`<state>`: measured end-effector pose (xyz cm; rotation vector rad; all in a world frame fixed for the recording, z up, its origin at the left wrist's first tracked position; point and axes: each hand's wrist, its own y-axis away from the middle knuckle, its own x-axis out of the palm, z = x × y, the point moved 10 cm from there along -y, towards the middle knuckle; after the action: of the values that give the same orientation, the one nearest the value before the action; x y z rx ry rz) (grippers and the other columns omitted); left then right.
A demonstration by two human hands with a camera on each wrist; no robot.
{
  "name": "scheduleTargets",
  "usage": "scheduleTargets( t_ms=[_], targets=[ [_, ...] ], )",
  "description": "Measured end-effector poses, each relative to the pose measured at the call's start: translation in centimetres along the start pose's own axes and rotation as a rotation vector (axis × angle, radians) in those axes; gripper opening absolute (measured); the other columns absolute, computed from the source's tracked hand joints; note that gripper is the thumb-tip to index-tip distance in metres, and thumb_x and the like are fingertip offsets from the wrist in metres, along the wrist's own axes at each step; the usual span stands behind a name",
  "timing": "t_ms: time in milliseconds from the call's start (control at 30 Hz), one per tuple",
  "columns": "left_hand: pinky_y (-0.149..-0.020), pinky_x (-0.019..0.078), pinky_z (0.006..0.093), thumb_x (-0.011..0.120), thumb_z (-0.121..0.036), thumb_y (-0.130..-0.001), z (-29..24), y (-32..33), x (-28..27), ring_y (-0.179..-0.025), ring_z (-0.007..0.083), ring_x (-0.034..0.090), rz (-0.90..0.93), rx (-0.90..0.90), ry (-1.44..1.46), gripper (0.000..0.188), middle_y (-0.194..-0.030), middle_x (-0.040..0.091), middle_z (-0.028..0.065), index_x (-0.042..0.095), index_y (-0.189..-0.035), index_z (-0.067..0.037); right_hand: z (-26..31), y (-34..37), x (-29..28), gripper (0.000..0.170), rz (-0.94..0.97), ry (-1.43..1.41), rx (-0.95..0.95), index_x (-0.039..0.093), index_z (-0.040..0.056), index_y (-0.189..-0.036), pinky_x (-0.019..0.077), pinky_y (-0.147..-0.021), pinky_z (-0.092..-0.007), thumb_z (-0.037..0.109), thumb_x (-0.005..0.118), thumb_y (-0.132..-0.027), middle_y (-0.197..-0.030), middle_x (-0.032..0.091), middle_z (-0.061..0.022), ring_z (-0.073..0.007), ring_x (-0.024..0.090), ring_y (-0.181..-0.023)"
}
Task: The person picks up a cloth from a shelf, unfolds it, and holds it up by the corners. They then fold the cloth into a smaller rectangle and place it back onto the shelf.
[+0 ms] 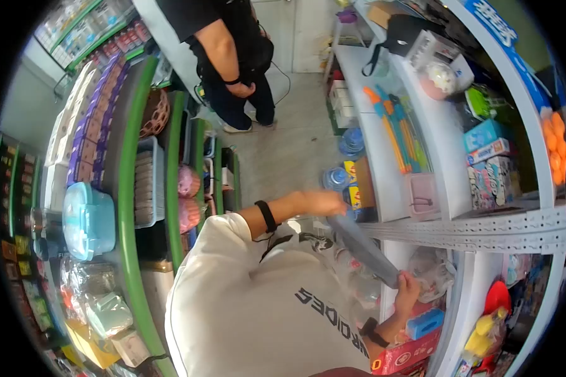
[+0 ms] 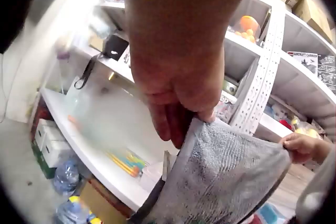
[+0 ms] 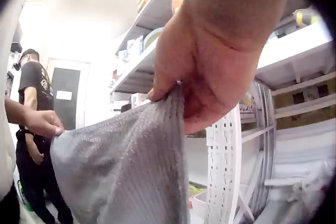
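Note:
A grey cloth (image 1: 366,248) is stretched between the two hands in front of the white shelves. The left hand (image 1: 324,203) pinches one upper corner; in the left wrist view this hand (image 2: 178,95) has its thumb and fingers at the edge of the textured cloth (image 2: 220,171). The right hand (image 1: 409,290) pinches the other upper corner, and in the right wrist view the hand (image 3: 205,77) grips it, with the cloth (image 3: 126,166) hanging below. Part of the right hand's fingers is hidden behind its palm there.
White shelving (image 1: 446,144) with boxes and toys runs along the right. Green-edged shelves (image 1: 129,188) with a blue container (image 1: 89,220) stand at the left. A person in black (image 1: 233,63) stands in the aisle. Water bottles (image 1: 336,178) are on the floor beside the shelf.

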<state>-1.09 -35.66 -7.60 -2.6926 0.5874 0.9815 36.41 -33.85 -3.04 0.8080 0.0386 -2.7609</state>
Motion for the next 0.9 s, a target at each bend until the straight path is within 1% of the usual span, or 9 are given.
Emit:
scheduleTargets(
  t_ms=[100,167,300,400,567,667,767,833,900],
  targets=[
    [-0.085,0.0531,0.0481,0.047,-0.035,-0.104,0.5,3.4,5.0,-0.098,0.0384,0.065,0.131,-0.044,-0.09,0.036,-0.102,0.069,0.0176,0.068,-0.101,-0.006,0.5,1.4,0.6,0.02,-0.004,0.046,-0.015,0.071,-0.004,-0.101,0.05,-0.077,-0.0292,0.014,0.064,-0.096,-0.09,0.071,-0.009,-0.0138,0.063,-0.084],
    [-0.083,0.0539,0.0476,0.048,-0.034,-0.103,1.2,4.9,10.5,-0.097,0.0364,0.065,0.205,0.145,-0.222,0.032,-0.099,0.068,0.0151,0.067,-0.097,-0.009,2.6,2.3,1.4,0.019,0.062,0.212,-0.087,0.07,-0.0042,-0.097,0.0497,-0.076,-0.0298,0.014,0.064,-0.095,-0.087,0.07,-0.0083,-0.0149,0.062,-0.082],
    [-0.081,0.0542,0.0483,0.052,-0.03,-0.1,0.6,6.7,14.2,-0.096,0.0355,0.067,0.173,0.183,-0.264,0.024,-0.098,0.069,0.0131,0.063,-0.098,-0.009,4.2,4.5,1.3,0.015,0.079,0.221,-0.075,0.069,-0.0027,-0.095,0.0474,-0.073,-0.029,0.012,0.065,-0.093,-0.083,0.066,-0.0049,-0.0134,0.057,-0.077],
    [-0.081,0.0542,0.0497,0.053,-0.027,-0.099,0.0,7.1,14.0,-0.093,0.0374,0.068,0.079,0.018,-0.128,0.022,-0.097,0.07,0.0159,0.061,-0.1,-0.007,3.4,6.7,-0.3,0.012,-0.017,0.087,0.021,0.069,-0.0016,-0.097,0.0456,-0.072,-0.026,0.008,0.066,-0.092,-0.084,0.065,-0.0031,-0.0103,0.055,-0.077],
    [-0.08,0.0533,0.0529,0.054,-0.02,-0.096,-0.8,6.1,12.8,-0.092,0.0405,0.068,-0.054,-0.03,-0.07,0.019,-0.093,0.07,0.0205,0.064,-0.098,-0.004,-5.9,9.7,-1.1,0.023,0.202,-0.043,0.289,0.071,-0.0047,-0.104,0.046,-0.067,-0.0259,0.002,0.07,-0.082,-0.081,0.063,-0.0017,-0.0138,0.059,-0.074],
    [-0.081,0.0532,0.0519,0.054,-0.023,-0.097,-0.5,5.7,12.9,-0.094,0.0396,0.068,-0.039,-0.015,-0.127,0.02,-0.093,0.069,0.02,0.065,-0.098,-0.006,-8.7,10.5,-1.2,0.028,0.251,-0.057,0.216,0.07,-0.0066,-0.106,0.0506,-0.07,-0.0281,-0.002,0.069,-0.079,-0.086,0.069,-0.0068,-0.016,0.063,-0.077],
    [-0.081,0.0534,0.0513,0.054,-0.024,-0.097,-0.6,5.5,12.8,-0.094,0.0391,0.068,0.019,0.014,-0.189,0.021,-0.093,0.069,0.019,0.065,-0.098,-0.007,-9.1,9.8,-0.2,0.024,0.333,0.011,0.13,0.071,-0.0059,-0.102,0.054,-0.076,-0.034,-0.002,0.068,-0.079,-0.09,0.072,-0.0097,-0.0188,0.067,-0.082],
    [-0.08,0.0536,0.0513,0.055,-0.025,-0.097,-1.1,5.3,13.1,-0.093,0.039,0.068,0.074,0.029,-0.223,0.021,-0.094,0.069,0.0187,0.066,-0.099,-0.007,-0.8,9.5,0.4,0.02,0.287,0.177,0.136,0.071,-0.005,-0.1,0.0535,-0.077,-0.0348,0.001,0.067,-0.082,-0.091,0.072,-0.0096,-0.0196,0.067,-0.083],
    [-0.083,0.0522,0.0511,0.056,-0.024,-0.095,-1.7,4.6,12.8,-0.097,0.0377,0.066,0.07,0.043,-0.278,0.02,-0.1,0.068,0.0177,0.065,-0.101,-0.007,-0.6,9.4,-0.5,0.014,0.267,0.148,0.111,0.07,-0.0045,-0.096,0.0526,-0.075,-0.0342,0.004,0.065,-0.085,-0.088,0.071,-0.0096,-0.0179,0.065,-0.083]
  ],
)
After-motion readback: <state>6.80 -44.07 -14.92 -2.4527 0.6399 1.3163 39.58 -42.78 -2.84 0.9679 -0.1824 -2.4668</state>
